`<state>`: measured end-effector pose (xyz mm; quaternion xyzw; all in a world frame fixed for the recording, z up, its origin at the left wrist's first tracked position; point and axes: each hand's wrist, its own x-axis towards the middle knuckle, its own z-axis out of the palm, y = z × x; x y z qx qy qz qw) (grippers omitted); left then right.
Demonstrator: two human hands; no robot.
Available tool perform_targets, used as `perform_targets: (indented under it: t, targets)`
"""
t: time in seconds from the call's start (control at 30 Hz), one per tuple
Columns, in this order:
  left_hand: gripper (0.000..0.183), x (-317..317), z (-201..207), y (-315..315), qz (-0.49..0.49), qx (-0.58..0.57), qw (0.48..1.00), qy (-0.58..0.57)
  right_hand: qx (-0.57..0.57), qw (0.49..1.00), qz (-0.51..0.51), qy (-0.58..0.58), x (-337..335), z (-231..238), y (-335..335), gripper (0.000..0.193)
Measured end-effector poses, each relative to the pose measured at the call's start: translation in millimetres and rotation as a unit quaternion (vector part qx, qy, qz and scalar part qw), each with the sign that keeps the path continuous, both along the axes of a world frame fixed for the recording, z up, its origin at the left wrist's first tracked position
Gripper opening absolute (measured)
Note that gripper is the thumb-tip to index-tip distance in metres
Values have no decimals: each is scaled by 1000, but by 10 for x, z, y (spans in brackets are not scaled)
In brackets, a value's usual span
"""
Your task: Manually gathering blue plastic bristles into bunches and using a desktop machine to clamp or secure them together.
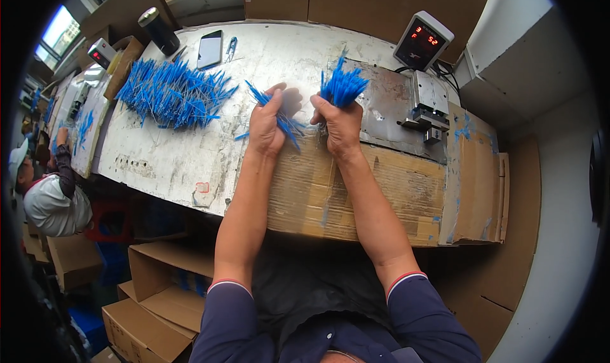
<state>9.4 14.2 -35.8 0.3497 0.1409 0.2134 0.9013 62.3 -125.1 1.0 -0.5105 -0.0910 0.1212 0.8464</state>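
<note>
My right hand [340, 123] is closed round a thick upright bundle of thin blue sticks [344, 85], which look like short blue wires; their tips fan out above the fist. To its left, my left hand [267, 124] is curled round a smaller, looser bunch of blue sticks [287, 125] that poke out on both sides of the palm. A large heap of the same sticks [175, 96], with thin pale ends showing among the blue, lies on the worktable [159, 156] left of my left hand. Both hands are over the table, a short gap apart.
Flattened cardboard [394, 191] covers the front edge. At right stand a metal fixture [430, 102] and a box with red digits [424, 42]. A phone [210, 49] and dark tumbler [159, 31] sit behind the heap. A co-worker [54, 198] works at far left; open cartons [152, 321] lie below.
</note>
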Motion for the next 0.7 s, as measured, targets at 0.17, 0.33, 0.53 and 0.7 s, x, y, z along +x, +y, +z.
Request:
perform_targets:
  t: [0.17,0.33,0.53,0.7]
  targets:
    - [29,18,87,-129,-34,-8,999,-39,-82,993,86,-28,-48,-118,2,19]
    - [35,14,91,-195,-88,-4,996,-30,-98,988,112,-25,-101,-113,80,25]
    - [50,-32,183,-138,-133,-12,987,-84,-9,994,92,58,-55,-46,14,28]
    - [54,-19,42,37,-176,-50,974,-131,0,991,113,76,-23,-58,14,25]
